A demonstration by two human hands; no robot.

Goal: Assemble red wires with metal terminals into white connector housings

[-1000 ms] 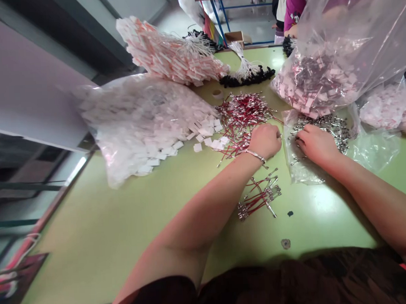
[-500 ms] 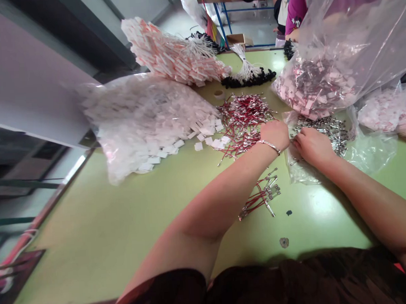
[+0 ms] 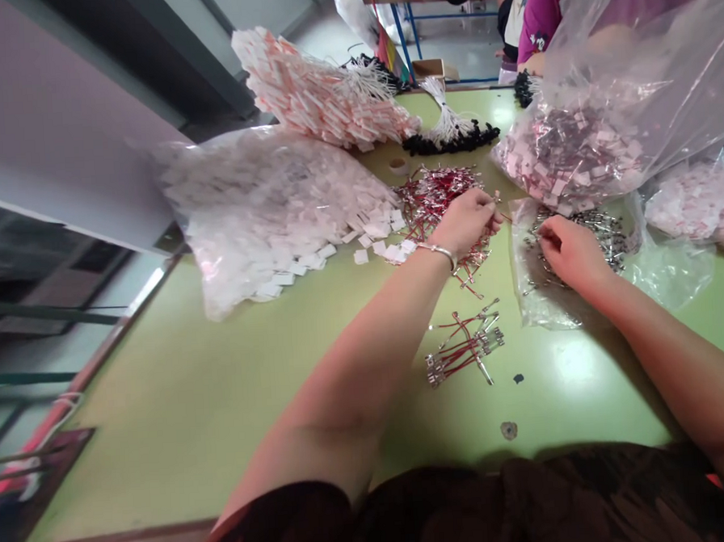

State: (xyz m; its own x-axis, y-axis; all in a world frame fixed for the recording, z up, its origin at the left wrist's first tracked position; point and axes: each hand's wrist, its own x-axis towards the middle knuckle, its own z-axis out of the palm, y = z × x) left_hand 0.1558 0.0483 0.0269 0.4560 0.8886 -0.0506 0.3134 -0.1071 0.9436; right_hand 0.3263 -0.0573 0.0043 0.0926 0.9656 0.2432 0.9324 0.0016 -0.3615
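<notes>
Both bare forearms stretch forward and angle in toward each other, so the two hands end up near one another but apart. The left hand (image 3: 465,221) is knuckles-up, its fingers curled down and pinched together at the tips (what they grip cannot be made out). The right hand (image 3: 570,252) lies lower, palm down, fingers bent under and pointing toward the left one, wrist straight.

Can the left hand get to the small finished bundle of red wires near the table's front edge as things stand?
Probably yes. The left hand is at the big red wire pile, and the small bundle lies on bare green table just beside the left forearm, with nothing lying over it.
</notes>
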